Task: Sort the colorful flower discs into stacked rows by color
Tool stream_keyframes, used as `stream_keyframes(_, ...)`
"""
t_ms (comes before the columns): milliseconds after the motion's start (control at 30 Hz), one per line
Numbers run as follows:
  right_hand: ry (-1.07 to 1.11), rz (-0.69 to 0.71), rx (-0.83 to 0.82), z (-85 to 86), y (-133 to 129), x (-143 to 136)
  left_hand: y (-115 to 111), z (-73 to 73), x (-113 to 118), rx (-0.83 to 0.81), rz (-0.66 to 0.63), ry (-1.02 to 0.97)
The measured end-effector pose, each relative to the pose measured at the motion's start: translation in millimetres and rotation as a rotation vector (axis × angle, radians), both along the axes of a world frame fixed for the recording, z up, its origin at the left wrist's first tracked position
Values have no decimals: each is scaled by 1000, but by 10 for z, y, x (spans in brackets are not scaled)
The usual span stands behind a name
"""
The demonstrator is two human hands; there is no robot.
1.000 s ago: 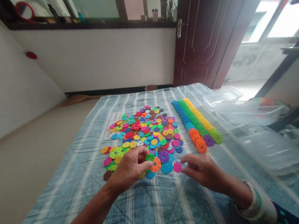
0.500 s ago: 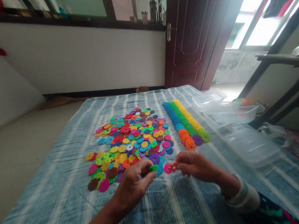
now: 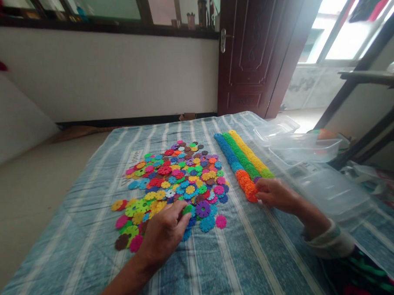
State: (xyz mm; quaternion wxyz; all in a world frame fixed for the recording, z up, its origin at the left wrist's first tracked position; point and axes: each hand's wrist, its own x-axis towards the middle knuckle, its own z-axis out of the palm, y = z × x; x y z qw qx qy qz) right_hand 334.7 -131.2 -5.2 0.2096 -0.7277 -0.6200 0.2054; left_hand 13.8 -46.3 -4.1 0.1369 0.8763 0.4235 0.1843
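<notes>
Over the near edge of a heap of colourful notched plastic discs (image 3: 165, 170) is my left hand (image 3: 166, 227), its thumb and forefinger closed on a green disc (image 3: 187, 209). My right hand (image 3: 277, 194) pinches an orange disc (image 3: 254, 193) at the near end of an overlapping orange row (image 3: 242, 178). That row continues a blue row (image 3: 228, 152). Beside it run a green row (image 3: 241, 156) and a yellow row (image 3: 247, 152), which ends in lime discs (image 3: 266, 173). My right fingers mostly hide a purple disc (image 3: 256, 179). A pink disc (image 3: 221, 221) lies alone between my hands.
A striped blue cloth (image 3: 89, 213) covers the surface. To the right are clear plastic containers (image 3: 308, 149) and a clear lid (image 3: 334, 191). A dark red door (image 3: 248, 54) and a white wall (image 3: 131, 76) stand behind.
My right hand has moved right and away from me, carrying the orange disc from beside the pink disc to the orange row's end. My left hand has shifted left over the heap.
</notes>
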Motion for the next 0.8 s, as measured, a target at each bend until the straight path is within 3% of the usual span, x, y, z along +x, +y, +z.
stream_keyframes(167, -134, -56, 24, -68, -9, -12, -22, -21, -15, 157, 90, 163)
stream_keyframes(300, -207, -46, 30, -141, -60, -38, -178, -42, 54, 297, -57, 181)
stream_keyframes(467, -262, -33, 37, -229, -94, -40, -301, -109, 120, 273, -194, 182)
stream_keyframes(800, -235, 37, 167, -278, -150, -126, -93, -140, 6, 268, -114, 241)
